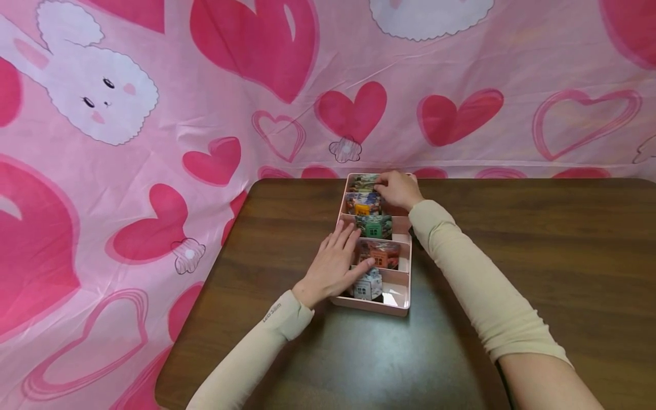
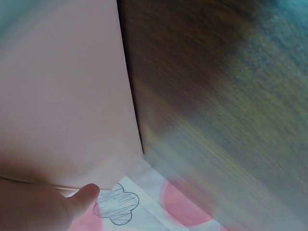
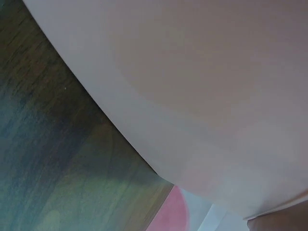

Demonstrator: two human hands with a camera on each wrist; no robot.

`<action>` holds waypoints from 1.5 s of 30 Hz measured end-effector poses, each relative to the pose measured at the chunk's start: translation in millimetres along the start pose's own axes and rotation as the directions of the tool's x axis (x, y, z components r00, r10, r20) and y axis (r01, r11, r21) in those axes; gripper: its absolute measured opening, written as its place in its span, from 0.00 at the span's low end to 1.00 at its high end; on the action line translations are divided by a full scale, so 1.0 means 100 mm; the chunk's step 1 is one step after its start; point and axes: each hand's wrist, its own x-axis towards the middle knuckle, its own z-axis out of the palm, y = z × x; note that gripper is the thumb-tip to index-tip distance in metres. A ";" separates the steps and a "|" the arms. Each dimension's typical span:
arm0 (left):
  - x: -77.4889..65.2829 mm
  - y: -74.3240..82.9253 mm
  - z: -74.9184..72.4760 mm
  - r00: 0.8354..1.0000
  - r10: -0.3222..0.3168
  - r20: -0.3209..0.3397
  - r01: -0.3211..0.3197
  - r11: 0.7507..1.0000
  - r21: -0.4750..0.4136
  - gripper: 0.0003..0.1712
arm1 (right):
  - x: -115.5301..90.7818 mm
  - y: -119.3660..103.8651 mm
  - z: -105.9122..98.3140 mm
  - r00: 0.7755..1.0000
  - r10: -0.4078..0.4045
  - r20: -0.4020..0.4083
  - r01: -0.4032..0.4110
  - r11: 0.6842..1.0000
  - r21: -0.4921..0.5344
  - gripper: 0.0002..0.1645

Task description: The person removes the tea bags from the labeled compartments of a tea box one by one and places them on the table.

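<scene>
A long pink divided box (image 1: pixel 373 306) lies on the table, with small printed packets in its several compartments. In the farthest compartment, my right hand (image 1: pixel 398 189) pinches the edge of a dark-green packet (image 1: pixel 363 183) with bent fingers. My left hand (image 1: pixel 335 263) rests over the box's left rim, fingers extended and thumb reaching across an orange-labelled packet (image 1: pixel 388 255). Below that thumb sits a whitish packet (image 1: pixel 367 286). Farther back are a green-labelled packet (image 1: pixel 374 229) and a yellow-labelled packet (image 1: pixel 361 206). Both wrist views show mostly the box's pink outer wall (image 2: pixel 62 96).
The brown wooden table (image 1: pixel 512 239) carries the box near its back edge. A pink curtain (image 1: pixel 400 62) with hearts and rabbits hangs directly behind and along the left side. A dark cable (image 1: pixel 504 384) runs beside the right forearm.
</scene>
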 end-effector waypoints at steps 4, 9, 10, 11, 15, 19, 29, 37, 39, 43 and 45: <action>0.00 0.00 0.01 1.000 0.002 -0.004 -0.002 1.000 0.000 0.50 | -0.01 0.00 0.01 1.000 0.004 0.005 -0.004 1.000 0.003 0.17; 0.01 0.00 0.01 1.000 0.007 -0.005 -0.007 1.000 -0.004 0.49 | -0.02 0.01 0.01 1.000 0.014 0.001 -0.014 1.000 0.008 0.17; 0.01 0.00 0.00 1.000 0.009 -0.006 -0.009 1.000 -0.004 0.49 | -0.01 0.02 0.02 1.000 0.015 0.001 -0.015 1.000 0.010 0.17; 0.01 0.00 0.00 1.000 0.008 -0.005 -0.008 1.000 -0.004 0.49 | -0.01 0.02 0.02 1.000 0.014 0.000 -0.014 1.000 0.011 0.17; 0.01 0.00 0.01 1.000 0.005 -0.002 -0.005 1.000 0.001 0.49 | -0.01 0.04 0.03 1.000 0.012 0.002 -0.012 1.000 0.022 0.17; 0.01 0.00 0.02 1.000 0.007 -0.003 -0.007 1.000 0.002 0.49 | -0.05 0.04 0.02 1.000 0.008 0.004 -0.008 0.999 0.045 0.17; 0.01 0.01 0.01 1.000 0.011 -0.012 -0.011 1.000 0.019 0.48 | -0.07 0.09 -0.01 1.000 -0.024 -0.019 0.026 0.995 0.092 0.16; 0.01 0.00 0.01 0.999 0.018 -0.027 -0.018 1.000 0.014 0.49 | -0.08 0.09 -0.08 0.998 -0.048 -0.036 0.053 0.983 0.177 0.15; 0.01 0.00 0.01 0.999 0.020 -0.034 -0.019 1.000 0.008 0.48 | -0.08 0.08 -0.10 0.997 -0.067 -0.048 0.075 0.980 0.185 0.15; 0.02 0.00 0.00 0.999 0.016 -0.039 -0.016 1.000 0.002 0.48 | -0.08 0.07 -0.13 0.994 -0.091 -0.061 0.102 0.975 0.199 0.15; 0.02 0.00 0.00 0.999 0.016 -0.038 -0.016 1.000 0.001 0.47 | -0.07 0.06 -0.15 0.993 -0.095 -0.066 0.107 0.973 0.206 0.15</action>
